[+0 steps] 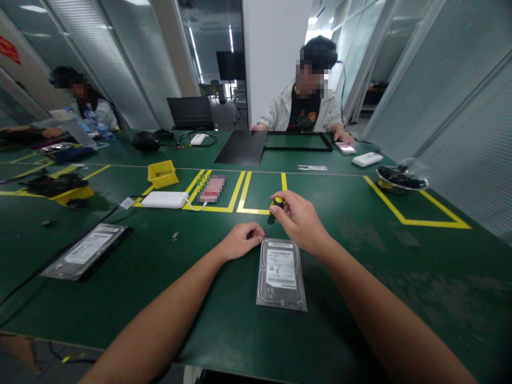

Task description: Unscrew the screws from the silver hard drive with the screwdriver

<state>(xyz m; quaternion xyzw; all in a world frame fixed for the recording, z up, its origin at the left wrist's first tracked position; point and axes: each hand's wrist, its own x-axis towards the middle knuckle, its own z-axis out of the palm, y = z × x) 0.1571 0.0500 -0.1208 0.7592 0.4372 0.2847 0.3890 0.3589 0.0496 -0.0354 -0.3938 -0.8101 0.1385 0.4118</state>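
A hard disk drive [280, 272] with a white label lies flat on the green table before me. My right hand [302, 220] grips a screwdriver [271, 218] with a yellow and black handle, its shaft slanting down to the drive's far left corner. At that same corner, my left hand [241, 241] has its fingers curled and pinched close to the screwdriver's tip. What those fingertips hold, if anything, is too small to make out. Several tiny screws [175, 236] lie in a little cluster to the left of my left hand.
A second drive [90, 250] lies at the left beside a black cable. Farther back are a white power bank [165, 200], a yellow bin [162, 174] and a metal bowl [402, 178]. Across the table, a person [304, 106] touches a black panel and a phone [345, 148].
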